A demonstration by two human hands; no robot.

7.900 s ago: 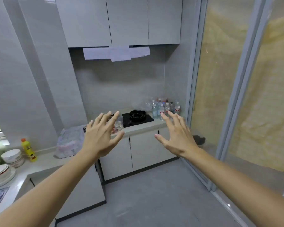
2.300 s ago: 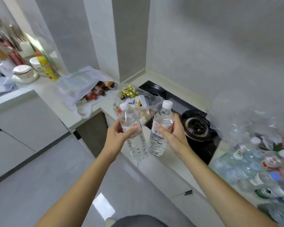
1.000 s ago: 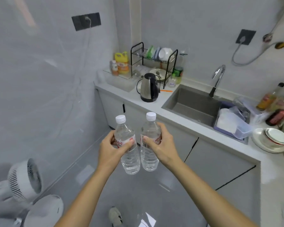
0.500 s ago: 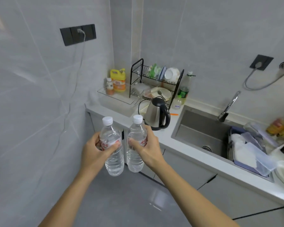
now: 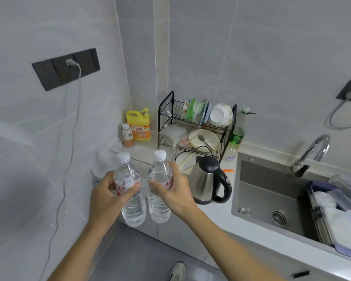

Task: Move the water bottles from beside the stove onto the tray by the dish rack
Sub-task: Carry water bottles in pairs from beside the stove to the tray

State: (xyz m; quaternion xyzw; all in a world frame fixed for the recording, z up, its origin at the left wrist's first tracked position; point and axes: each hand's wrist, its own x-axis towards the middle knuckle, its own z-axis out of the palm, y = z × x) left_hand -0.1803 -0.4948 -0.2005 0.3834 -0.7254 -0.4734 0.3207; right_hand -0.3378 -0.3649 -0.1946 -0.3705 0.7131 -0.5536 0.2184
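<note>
Short of the clear tray (image 5: 138, 152) beside the dish rack (image 5: 195, 126), two water bottles are carried upright and side by side: the left hand (image 5: 107, 197) has its fingers wrapped round the left bottle (image 5: 130, 191), the right hand (image 5: 174, 191) round the right bottle (image 5: 160, 185). This looks like the carry step, near its end. Next, both need lifting over the tray's front edge and setting down on its bare floor, clear of the yellow detergent jug (image 5: 138, 125) at the tray's back and the kettle (image 5: 209, 180) right of it.
</note>
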